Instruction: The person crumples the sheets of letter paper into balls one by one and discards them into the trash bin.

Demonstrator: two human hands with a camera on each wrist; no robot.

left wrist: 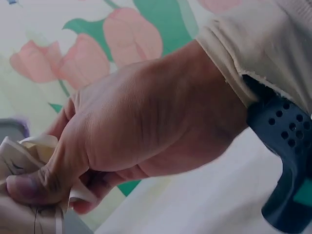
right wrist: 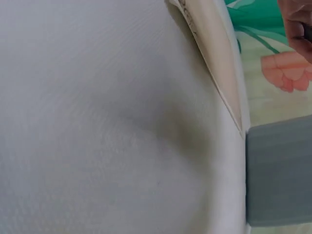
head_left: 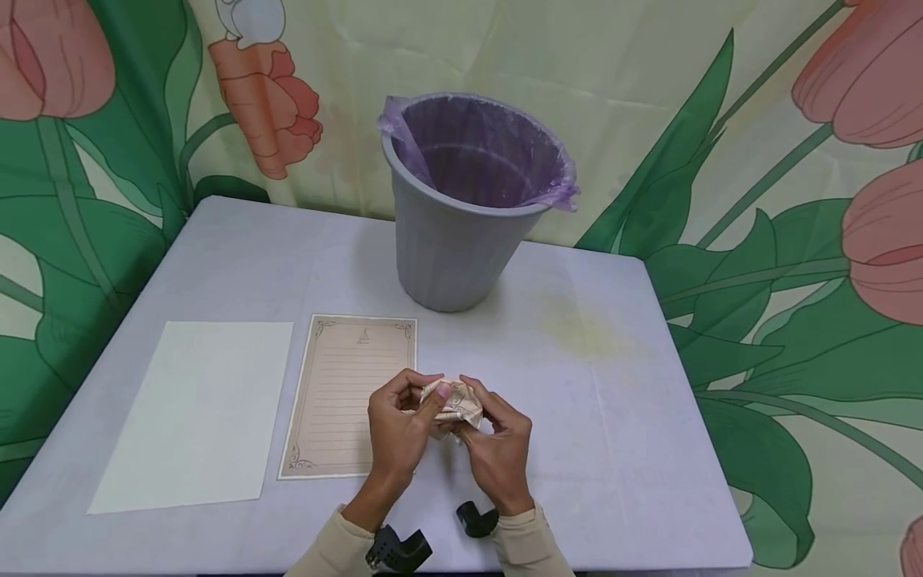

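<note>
Paper (head_left: 464, 398), crumpled up, is pinched between the left hand (head_left: 400, 429) and right hand (head_left: 501, 449) over the near part of the table (head_left: 584, 449), just right of the lined sheet (head_left: 342, 401); crumpling seems in hand, and tightening calls for inward pressure.

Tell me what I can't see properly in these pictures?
Head view: lower right corner of the lined sheet, hidden behind the left hand.
Head view: tiny print near its top, too small to read.
Head view: bottom inside the bin, hidden by its front wall.
Left wrist view: part of the crumpled paper, cut off by the left edge.
</note>
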